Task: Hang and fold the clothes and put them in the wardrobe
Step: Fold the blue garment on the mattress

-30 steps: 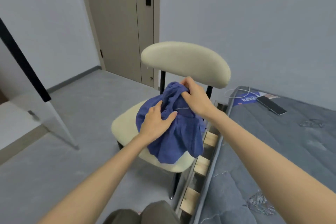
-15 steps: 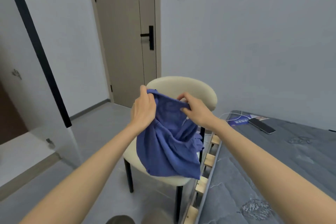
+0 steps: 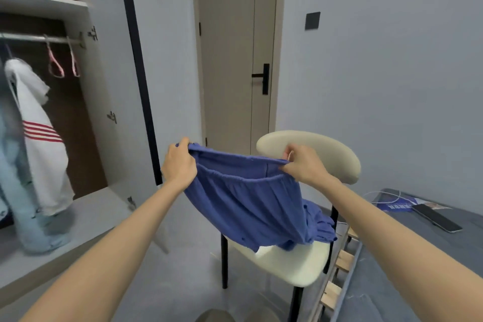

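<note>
Fingers of my left hand (image 3: 179, 165) and right hand (image 3: 304, 165) pinch the blue garment (image 3: 248, 204) by its waistband; I'd keep it taut, lifting the hem (on the chair (image 3: 300, 264)) clear.

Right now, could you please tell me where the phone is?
In the head view, the phone lies far right on the mattress, beside a blue booklet, right of the chair.

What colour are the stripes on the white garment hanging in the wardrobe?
Red stripes, clearest in the head view.
</note>
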The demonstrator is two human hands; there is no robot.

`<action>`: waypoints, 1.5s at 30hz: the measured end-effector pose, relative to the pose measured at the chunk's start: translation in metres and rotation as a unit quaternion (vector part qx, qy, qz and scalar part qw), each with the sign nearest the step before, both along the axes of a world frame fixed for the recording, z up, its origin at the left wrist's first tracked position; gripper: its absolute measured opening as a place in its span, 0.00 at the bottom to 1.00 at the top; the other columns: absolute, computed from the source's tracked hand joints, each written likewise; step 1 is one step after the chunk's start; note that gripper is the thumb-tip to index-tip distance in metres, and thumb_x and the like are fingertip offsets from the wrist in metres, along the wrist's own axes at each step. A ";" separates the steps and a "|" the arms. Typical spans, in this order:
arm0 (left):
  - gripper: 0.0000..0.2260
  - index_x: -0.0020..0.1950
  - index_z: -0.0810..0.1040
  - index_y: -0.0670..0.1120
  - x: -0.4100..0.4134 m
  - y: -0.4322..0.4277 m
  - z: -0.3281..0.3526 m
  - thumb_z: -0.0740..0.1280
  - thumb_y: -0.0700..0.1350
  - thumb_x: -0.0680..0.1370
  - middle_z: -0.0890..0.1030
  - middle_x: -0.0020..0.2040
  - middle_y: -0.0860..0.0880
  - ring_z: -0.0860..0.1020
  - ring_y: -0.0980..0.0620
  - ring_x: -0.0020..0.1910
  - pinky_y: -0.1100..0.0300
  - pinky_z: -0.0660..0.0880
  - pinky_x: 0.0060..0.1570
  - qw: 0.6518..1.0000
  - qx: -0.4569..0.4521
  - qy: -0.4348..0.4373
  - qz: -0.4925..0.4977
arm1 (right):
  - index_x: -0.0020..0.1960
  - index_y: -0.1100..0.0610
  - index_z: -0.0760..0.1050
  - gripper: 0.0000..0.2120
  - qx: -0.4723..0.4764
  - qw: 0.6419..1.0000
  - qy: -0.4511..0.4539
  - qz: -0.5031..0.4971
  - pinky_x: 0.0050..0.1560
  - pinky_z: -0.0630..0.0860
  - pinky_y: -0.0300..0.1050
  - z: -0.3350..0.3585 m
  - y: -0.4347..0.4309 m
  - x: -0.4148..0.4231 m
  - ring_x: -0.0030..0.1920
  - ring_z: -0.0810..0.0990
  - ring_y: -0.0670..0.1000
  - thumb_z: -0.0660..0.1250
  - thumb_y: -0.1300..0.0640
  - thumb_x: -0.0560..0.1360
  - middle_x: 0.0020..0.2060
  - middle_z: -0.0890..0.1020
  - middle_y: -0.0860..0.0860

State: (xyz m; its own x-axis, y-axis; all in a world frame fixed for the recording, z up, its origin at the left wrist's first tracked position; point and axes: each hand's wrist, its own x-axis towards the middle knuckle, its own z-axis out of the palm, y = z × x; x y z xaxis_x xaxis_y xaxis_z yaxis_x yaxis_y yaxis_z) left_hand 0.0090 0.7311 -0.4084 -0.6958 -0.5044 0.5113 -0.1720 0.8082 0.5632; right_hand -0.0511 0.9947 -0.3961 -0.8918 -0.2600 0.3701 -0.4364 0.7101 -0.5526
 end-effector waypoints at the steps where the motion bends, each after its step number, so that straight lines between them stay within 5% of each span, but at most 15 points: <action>1: 0.11 0.53 0.71 0.42 0.005 -0.011 0.003 0.51 0.34 0.78 0.72 0.50 0.42 0.70 0.43 0.42 0.51 0.69 0.40 1.000 -0.002 0.006 0.011 | 0.40 0.55 0.67 0.07 -0.014 1.000 -0.004 -0.002 0.30 0.74 0.48 0.002 -0.012 -0.002 0.29 0.80 0.54 0.65 0.63 0.71 0.33 0.79 0.54; 4: 0.11 0.53 0.71 0.44 0.021 -0.046 0.013 0.52 0.34 0.78 0.72 0.50 0.42 0.68 0.44 0.41 0.52 0.65 0.40 0.998 0.003 0.028 0.055 | 0.46 0.55 0.64 0.03 -0.047 0.995 -0.078 0.027 0.29 0.77 0.47 0.010 -0.057 -0.004 0.25 0.80 0.54 0.55 0.62 0.76 0.34 0.79 0.56; 8: 0.09 0.55 0.71 0.45 0.049 -0.094 0.027 0.53 0.38 0.81 0.73 0.53 0.40 0.73 0.39 0.47 0.50 0.69 0.44 0.992 0.012 0.042 0.117 | 0.53 0.56 0.70 0.13 -0.109 0.970 -0.176 0.124 0.30 0.77 0.44 0.023 -0.130 -0.001 0.32 0.80 0.54 0.49 0.64 0.77 0.37 0.79 0.54; 12: 0.11 0.56 0.70 0.44 0.083 -0.143 0.042 0.52 0.36 0.79 0.73 0.55 0.39 0.73 0.38 0.49 0.49 0.68 0.43 0.984 0.025 0.081 0.154 | 0.46 0.56 0.75 0.16 -0.152 0.954 -0.164 0.202 0.32 0.66 0.39 0.036 -0.198 0.010 0.36 0.70 0.51 0.50 0.67 0.76 0.36 0.74 0.52; 18: 0.15 0.55 0.72 0.46 0.121 -0.188 0.054 0.50 0.34 0.76 0.71 0.52 0.43 0.71 0.42 0.47 0.52 0.66 0.43 0.976 0.059 0.095 0.187 | 0.49 0.59 0.79 0.19 -0.207 0.924 -0.091 0.308 0.49 0.71 0.35 0.060 -0.263 0.037 0.53 0.76 0.49 0.50 0.70 0.75 0.52 0.80 0.52; 22: 0.11 0.50 0.69 0.46 0.127 -0.202 0.050 0.51 0.33 0.77 0.72 0.48 0.44 0.69 0.43 0.43 0.52 0.64 0.40 0.977 0.043 0.062 0.199 | 0.53 0.60 0.79 0.16 -0.155 0.954 -0.048 0.254 0.46 0.69 0.39 0.063 -0.280 0.034 0.49 0.75 0.50 0.53 0.66 0.76 0.47 0.79 0.51; 25: 0.11 0.49 0.69 0.45 0.127 -0.206 0.038 0.51 0.33 0.77 0.74 0.50 0.41 0.69 0.43 0.42 0.53 0.64 0.38 0.984 0.020 0.010 0.176 | 0.46 0.60 0.76 0.13 -0.091 0.977 -0.068 0.181 0.43 0.75 0.44 0.049 -0.274 0.024 0.45 0.81 0.59 0.53 0.68 0.74 0.40 0.80 0.57; 28: 0.12 0.55 0.71 0.44 0.123 -0.201 0.022 0.52 0.34 0.78 0.72 0.54 0.39 0.68 0.46 0.43 0.54 0.64 0.41 0.985 -0.005 -0.083 0.150 | 0.47 0.57 0.73 0.13 -0.076 0.987 -0.082 0.118 0.49 0.79 0.52 0.028 -0.263 0.017 0.47 0.80 0.60 0.52 0.67 0.73 0.45 0.80 0.59; 34: 0.10 0.59 0.70 0.43 0.108 -0.184 0.006 0.54 0.41 0.80 0.67 0.62 0.39 0.69 0.41 0.55 0.53 0.65 0.47 0.965 -0.057 -0.202 0.157 | 0.51 0.59 0.68 0.13 -0.284 0.937 -0.185 0.089 0.37 0.79 0.47 0.000 -0.253 0.006 0.38 0.75 0.51 0.48 0.70 0.76 0.49 0.73 0.55; 37: 0.10 0.48 0.69 0.42 0.096 -0.180 0.012 0.50 0.43 0.82 0.73 0.55 0.38 0.74 0.41 0.46 0.50 0.73 0.48 0.977 0.039 -0.183 0.101 | 0.51 0.58 0.69 0.14 -0.313 0.923 -0.205 0.087 0.35 0.78 0.44 -0.004 -0.248 0.001 0.38 0.74 0.49 0.48 0.69 0.76 0.49 0.73 0.54; 40: 0.10 0.50 0.72 0.40 0.088 -0.176 0.013 0.51 0.38 0.81 0.74 0.45 0.41 0.77 0.43 0.41 0.51 0.80 0.47 0.972 0.167 -0.144 0.076 | 0.50 0.57 0.70 0.14 -0.304 0.922 -0.218 0.101 0.35 0.77 0.45 -0.008 -0.245 -0.003 0.41 0.75 0.51 0.49 0.69 0.76 0.49 0.75 0.54; 43: 0.09 0.47 0.75 0.41 0.088 -0.172 0.012 0.56 0.35 0.78 0.73 0.44 0.43 0.74 0.45 0.40 0.56 0.71 0.37 0.980 0.000 -0.164 0.116 | 0.50 0.57 0.70 0.12 -0.283 0.941 -0.170 0.080 0.45 0.77 0.52 -0.011 -0.237 -0.008 0.44 0.75 0.55 0.52 0.68 0.76 0.52 0.77 0.58; 45: 0.07 0.45 0.73 0.44 0.090 -0.168 0.010 0.58 0.36 0.78 0.68 0.48 0.46 0.70 0.47 0.41 0.56 0.66 0.39 0.973 -0.102 -0.157 0.135 | 0.49 0.56 0.72 0.13 -0.224 0.964 -0.110 0.087 0.44 0.76 0.51 -0.012 -0.230 -0.011 0.43 0.75 0.55 0.53 0.71 0.74 0.52 0.78 0.57</action>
State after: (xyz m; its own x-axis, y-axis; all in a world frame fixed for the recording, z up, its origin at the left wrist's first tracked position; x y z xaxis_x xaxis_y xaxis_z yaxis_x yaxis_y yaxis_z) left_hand 0.0995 0.5626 -0.3982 -0.6900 -0.6003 0.4045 -0.5311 0.7995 0.2807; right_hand -0.0619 0.7647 -0.4085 -0.9188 -0.2715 0.2865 -0.3644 0.3047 -0.8800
